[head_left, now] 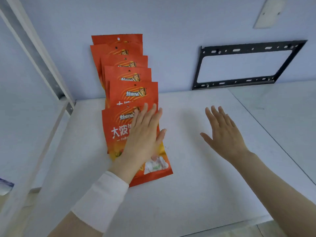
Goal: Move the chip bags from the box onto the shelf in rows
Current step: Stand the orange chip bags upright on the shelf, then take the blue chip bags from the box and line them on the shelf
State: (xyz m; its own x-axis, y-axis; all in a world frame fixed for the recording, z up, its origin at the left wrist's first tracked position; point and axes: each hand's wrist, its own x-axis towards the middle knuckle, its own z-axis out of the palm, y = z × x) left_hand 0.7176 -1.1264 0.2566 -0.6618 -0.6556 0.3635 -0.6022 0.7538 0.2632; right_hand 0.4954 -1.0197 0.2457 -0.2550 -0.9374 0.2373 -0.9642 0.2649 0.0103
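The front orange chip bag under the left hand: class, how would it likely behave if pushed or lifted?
Probably floppy: the front chip bag is a thin film pouch, pressed under the flat left hand. Likely light for its size, since it looks like a slim pouch. Its glossy film may slide easily on the smooth white shelf.

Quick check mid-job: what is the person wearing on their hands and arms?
No gloves, rings or watch show on either hand. Behind the left hand a white fabric band covers the wrist and lower forearm, with bare arm beyond it. The right hand and its forearm are unsleeved.
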